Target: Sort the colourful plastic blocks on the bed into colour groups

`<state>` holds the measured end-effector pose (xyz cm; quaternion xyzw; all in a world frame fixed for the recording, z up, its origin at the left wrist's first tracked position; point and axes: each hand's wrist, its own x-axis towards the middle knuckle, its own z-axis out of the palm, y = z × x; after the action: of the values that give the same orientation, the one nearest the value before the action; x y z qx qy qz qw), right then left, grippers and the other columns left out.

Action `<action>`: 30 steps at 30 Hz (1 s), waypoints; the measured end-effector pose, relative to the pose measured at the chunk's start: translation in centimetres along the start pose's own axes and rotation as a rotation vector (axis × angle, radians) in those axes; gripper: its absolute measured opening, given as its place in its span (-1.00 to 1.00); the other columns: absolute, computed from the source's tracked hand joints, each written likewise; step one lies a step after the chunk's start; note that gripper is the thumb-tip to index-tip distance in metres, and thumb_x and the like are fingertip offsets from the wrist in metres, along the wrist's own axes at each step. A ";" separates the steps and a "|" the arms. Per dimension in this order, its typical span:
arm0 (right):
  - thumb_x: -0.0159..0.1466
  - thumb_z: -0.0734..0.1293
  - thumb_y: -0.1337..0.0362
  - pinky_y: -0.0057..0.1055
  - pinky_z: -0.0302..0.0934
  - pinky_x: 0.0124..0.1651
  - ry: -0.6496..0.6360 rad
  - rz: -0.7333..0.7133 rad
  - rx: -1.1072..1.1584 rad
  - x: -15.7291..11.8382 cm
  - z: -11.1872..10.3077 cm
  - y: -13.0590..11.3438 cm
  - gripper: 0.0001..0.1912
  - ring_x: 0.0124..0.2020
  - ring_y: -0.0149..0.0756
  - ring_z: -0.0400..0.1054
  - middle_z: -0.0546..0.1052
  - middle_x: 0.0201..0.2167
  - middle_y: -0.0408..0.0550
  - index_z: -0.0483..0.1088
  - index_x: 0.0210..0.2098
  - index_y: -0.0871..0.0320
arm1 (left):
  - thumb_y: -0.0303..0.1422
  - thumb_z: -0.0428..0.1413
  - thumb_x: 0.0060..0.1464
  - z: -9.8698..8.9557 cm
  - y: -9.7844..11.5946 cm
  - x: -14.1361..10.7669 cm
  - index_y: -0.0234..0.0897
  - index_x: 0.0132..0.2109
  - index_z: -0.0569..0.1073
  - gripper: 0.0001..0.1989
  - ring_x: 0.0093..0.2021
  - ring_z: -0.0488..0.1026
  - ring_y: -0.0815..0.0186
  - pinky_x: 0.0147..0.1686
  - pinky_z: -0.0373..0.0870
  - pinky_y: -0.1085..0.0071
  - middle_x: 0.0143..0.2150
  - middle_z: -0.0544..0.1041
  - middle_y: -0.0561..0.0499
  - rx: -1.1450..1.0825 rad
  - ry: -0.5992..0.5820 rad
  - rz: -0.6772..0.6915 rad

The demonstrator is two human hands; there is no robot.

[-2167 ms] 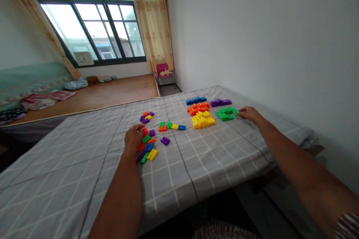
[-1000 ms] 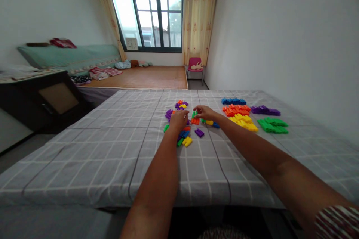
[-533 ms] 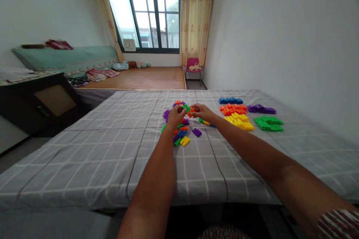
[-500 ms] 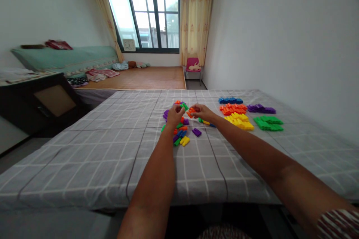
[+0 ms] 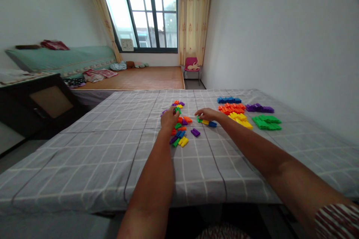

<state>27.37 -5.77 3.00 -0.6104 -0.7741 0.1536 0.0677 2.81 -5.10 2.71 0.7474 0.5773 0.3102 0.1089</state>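
Observation:
My left hand (image 5: 169, 118) is closed on a small green block (image 5: 178, 110), over the left side of a mixed pile of coloured blocks (image 5: 179, 133). My right hand (image 5: 206, 114) is above a joined row of green, yellow and blue blocks (image 5: 205, 122); its fingers are apart, with nothing visible between them. An orange block (image 5: 187, 119) lies between the hands, at the pile's right edge. A purple block (image 5: 195, 132) rests by itself just right of the pile.
Sorted stacks stand on the right of the checked cloth (image 5: 106, 157): blue (image 5: 229, 100), orange (image 5: 231, 108), yellow (image 5: 240, 120), purple (image 5: 259, 108) and green (image 5: 266, 122). Beyond are a low bed (image 5: 151, 77) and a pink chair (image 5: 192, 64).
My right hand has let go of the orange block, which now lies by the pile, and has moved right. My left hand has drawn back left with the green block.

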 end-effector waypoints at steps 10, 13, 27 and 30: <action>0.10 0.43 0.32 -0.51 0.21 -0.30 0.241 -0.029 0.081 -3.7 -1.7 -1.9 -0.83 -0.33 -0.37 0.41 0.55 -0.26 -0.06 0.48 -0.29 0.18 | -0.27 -0.01 0.17 0.3 0.1 -0.1 -0.14 0.09 0.43 -0.64 -0.15 0.51 0.25 -0.24 0.32 0.43 -0.14 0.60 -0.02 0.087 -0.059 0.094; 0.12 0.40 0.27 -0.50 0.22 -0.34 0.407 -0.023 0.235 -6.2 -2.2 -0.5 -0.85 -0.38 -0.39 0.40 0.52 -0.38 -0.12 0.40 -0.32 0.17 | -0.25 -0.04 0.19 0.4 0.0 0.2 -0.18 0.10 0.42 -0.62 -0.13 0.50 0.22 -0.20 0.33 0.40 -0.10 0.59 -0.06 0.109 -0.065 0.108; 0.07 0.36 0.06 -0.39 0.24 -0.34 0.973 0.739 0.224 -25.5 -2.4 21.8 -0.72 -0.40 -0.28 0.39 0.53 -0.44 -0.03 0.37 -0.42 0.16 | -0.19 -0.08 0.19 1.4 -0.8 0.9 -0.17 0.13 0.44 -0.56 -0.10 0.50 0.09 -0.21 0.36 0.29 -0.06 0.57 -0.14 0.187 -0.085 0.088; 0.09 0.35 0.07 -0.38 0.22 -0.30 0.893 0.781 0.138 -25.4 -0.7 22.0 -0.74 -0.38 -0.28 0.40 0.54 -0.42 -0.05 0.40 -0.40 0.15 | -0.18 -0.06 0.17 1.4 -0.9 1.0 -0.18 0.10 0.45 -0.58 -0.12 0.51 0.12 -0.22 0.36 0.31 -0.10 0.59 -0.12 0.158 -0.057 0.097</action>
<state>54.17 -25.63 -1.26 -0.8495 -0.3773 -0.0546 0.3647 3.05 -3.62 1.45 0.7893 0.5598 0.2470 0.0509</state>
